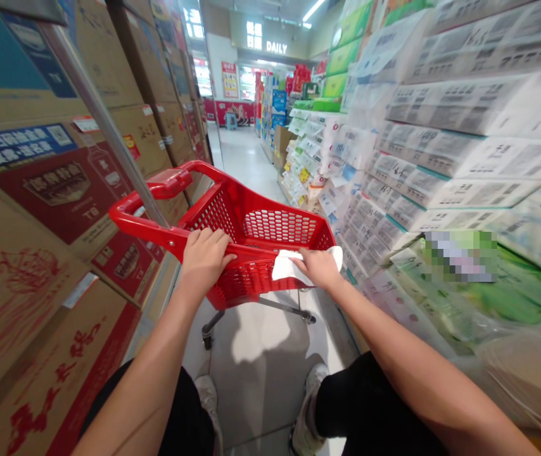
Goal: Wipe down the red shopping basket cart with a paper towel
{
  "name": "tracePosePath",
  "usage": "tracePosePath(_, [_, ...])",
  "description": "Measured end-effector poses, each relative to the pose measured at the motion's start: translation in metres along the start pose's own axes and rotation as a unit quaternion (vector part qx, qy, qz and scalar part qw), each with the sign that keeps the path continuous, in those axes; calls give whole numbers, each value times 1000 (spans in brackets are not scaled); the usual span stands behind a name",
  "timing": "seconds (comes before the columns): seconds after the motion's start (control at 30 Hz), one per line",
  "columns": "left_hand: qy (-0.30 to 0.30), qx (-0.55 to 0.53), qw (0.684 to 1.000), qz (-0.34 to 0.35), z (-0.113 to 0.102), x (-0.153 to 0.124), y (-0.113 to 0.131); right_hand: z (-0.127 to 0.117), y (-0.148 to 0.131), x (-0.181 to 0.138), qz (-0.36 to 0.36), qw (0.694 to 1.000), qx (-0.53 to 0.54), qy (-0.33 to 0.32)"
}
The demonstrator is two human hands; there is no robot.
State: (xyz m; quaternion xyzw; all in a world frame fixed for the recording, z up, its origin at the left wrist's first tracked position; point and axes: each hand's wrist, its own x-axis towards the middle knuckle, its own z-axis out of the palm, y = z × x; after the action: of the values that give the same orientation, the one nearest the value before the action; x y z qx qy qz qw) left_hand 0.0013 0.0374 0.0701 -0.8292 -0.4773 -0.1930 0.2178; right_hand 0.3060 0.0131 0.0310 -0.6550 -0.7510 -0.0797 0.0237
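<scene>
A red plastic shopping cart (pixel 261 225) stands in a narrow store aisle right in front of me, its basket holding nothing I can see. My left hand (pixel 204 256) grips the near rim of the basket, fingers curled over the edge. My right hand (pixel 318 266) presses a white cloth (pixel 286 266) against the same rim, further right. The cart's red handle (pixel 168 183) rises at the far left, beside a grey metal pole (pixel 104 120).
Stacked brown and red cardboard cartons (pixel 52 209) wall the left side. Wrapped tissue packs (pixel 446 164) pile up on the right. The pale tiled floor (pixel 246 158) runs ahead to a lit shopfront. My shoes (pixel 311 405) and black shorts show below.
</scene>
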Motion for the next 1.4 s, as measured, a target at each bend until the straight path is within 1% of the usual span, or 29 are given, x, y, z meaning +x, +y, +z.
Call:
tracePosePath(0.17, [13, -7, 1000, 3, 2, 1, 12, -18, -74, 22, -32, 998, 42, 34])
tracePosePath(0.23, [24, -11, 1000, 1, 3, 0, 16, -25, -98, 28, -43, 996, 61, 42])
tracePosePath(0.3, [33, -15, 999, 2, 5, -2, 18, -30, -112, 32, -53, 995, 71, 42])
tracePosePath(0.4, [37, -7, 999, 12, 4, -5, 16, -34, -118, 33, -63, 995, 73, 36])
tracePosePath(0.5, [34, 5, 999, 17, 0, -9, 11, -33, -111, 31, -69, 994, 74, 32])
tracePosePath(0.6, [30, 2, 999, 15, -5, -14, 7, -27, -93, 26, -71, 995, 61, 26])
tracePosePath(0.7, [26, -6, 1000, 14, -9, -18, 2, -17, -63, 18, -67, 997, 37, 26])
tracePosePath(0.83, [23, -8, 1000, 14, -8, -20, -4, -1, -9, 6, -43, 999, 21, 25])
tracePosePath(0.9, [22, -6, 1000, 9, -7, -19, -5, 6, 13, 2, -29, 999, 20, 16])
tracePosePath(0.97, [21, -3, 1000, 1, -5, -17, -2, 12, 26, -1, -6, 1000, 18, 20])
tracePosePath(1.03, [23, 0, 1000, -7, -3, -14, 4, 15, 28, -1, 25, 999, 14, 35])
tracePosePath(1.1, [26, 0, 1000, -17, -1, -10, 12, 14, 20, 2, 42, 998, 14, 49])
tracePosePath(1.17, [33, -6, 999, -24, 1, -7, 20, 10, 2, 7, 32, 998, 20, 58])
tracePosePath(1.3, [57, -8, 998, -23, 5, -5, 32, -5, -53, 20, -8, 996, 48, 77])
tracePosePath(1.4, [78, 5, 997, -22, 8, -6, 33, -14, -90, 27, -25, 994, 69, 80])
